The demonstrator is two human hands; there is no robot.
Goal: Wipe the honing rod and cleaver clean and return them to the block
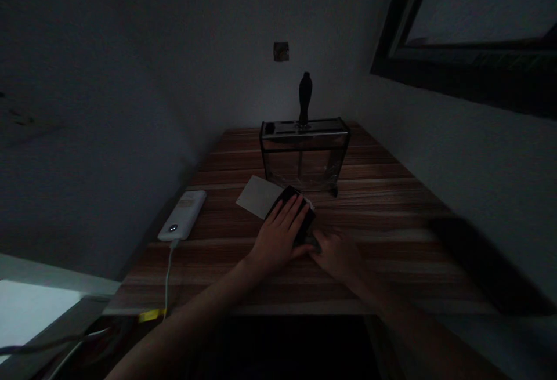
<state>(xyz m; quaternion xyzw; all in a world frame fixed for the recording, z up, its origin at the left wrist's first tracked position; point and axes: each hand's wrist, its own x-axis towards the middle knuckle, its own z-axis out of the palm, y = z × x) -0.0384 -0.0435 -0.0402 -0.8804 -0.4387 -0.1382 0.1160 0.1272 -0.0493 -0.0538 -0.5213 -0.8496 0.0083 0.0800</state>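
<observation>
My left hand [279, 230] lies flat on a dark, flat, rectangular object [289, 193], its fingers stretched across the top. The dim light hides what kind of object this is. Close to its lower right edge, my right hand [336, 252] is closed, thumb and fingers drawn together around a small greyish piece [312, 242] I cannot make out. A pale flat sheet or card [258, 195] sticks out to the left from beside the dark object. Just behind my hands stands a clear-walled container [300, 162] with a black frame and an upright black handle [305, 97].
On the left of the wood-grained table [369, 212] lies a white power bank [183, 215] with a white cable [167, 278] running over the front edge. A yellow item [150, 315] sits by that edge. At the right is a dark long object [483, 261]. Walls border the table.
</observation>
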